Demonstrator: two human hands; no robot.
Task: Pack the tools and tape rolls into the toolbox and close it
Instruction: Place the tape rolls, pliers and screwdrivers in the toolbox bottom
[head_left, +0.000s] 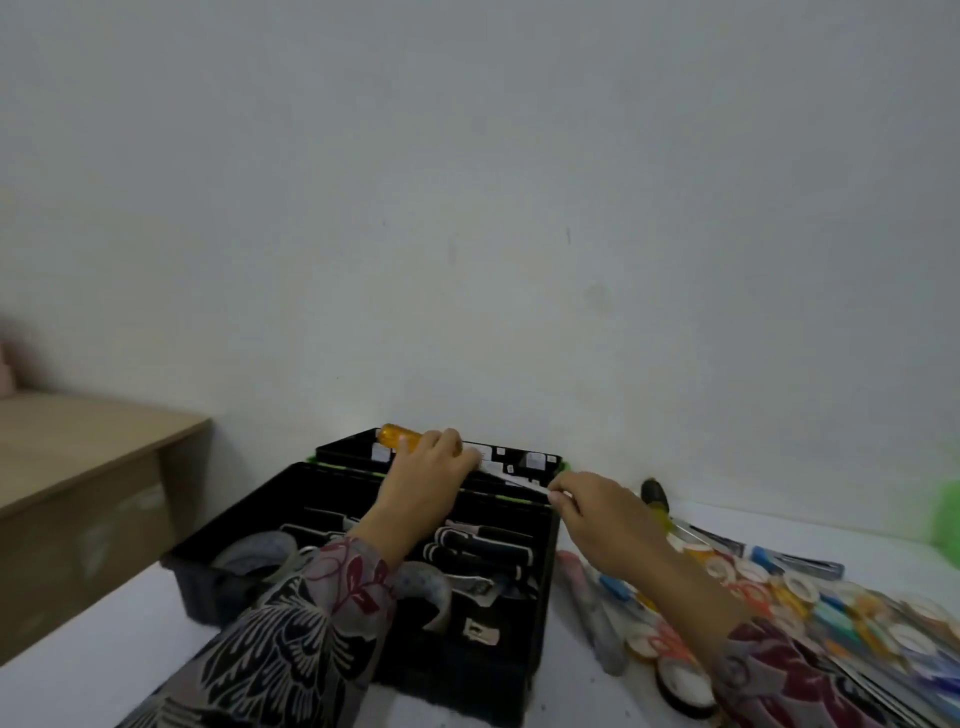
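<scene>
An open black toolbox (249, 512) stands on the white table, its lid (519, 460) lying back against the wall. Inside are black-handled tools (483, 543) and grey tape rolls (260, 553). My left hand (423, 486) grips the orange handle of a screwdriver (397, 435) over the box's rear edge. The shaft runs right to my right hand (597, 512), which pinches its tip near the box's right rear corner. To the right of the box lie several coloured tape rolls (795, 590) and loose tools (597, 608).
A wooden cabinet (78, 483) stands at the left, beside the table. A dark-handled screwdriver (657, 501) lies by the wall behind the tape rolls. Something green (945, 519) shows at the right edge. The wall rises right behind the toolbox.
</scene>
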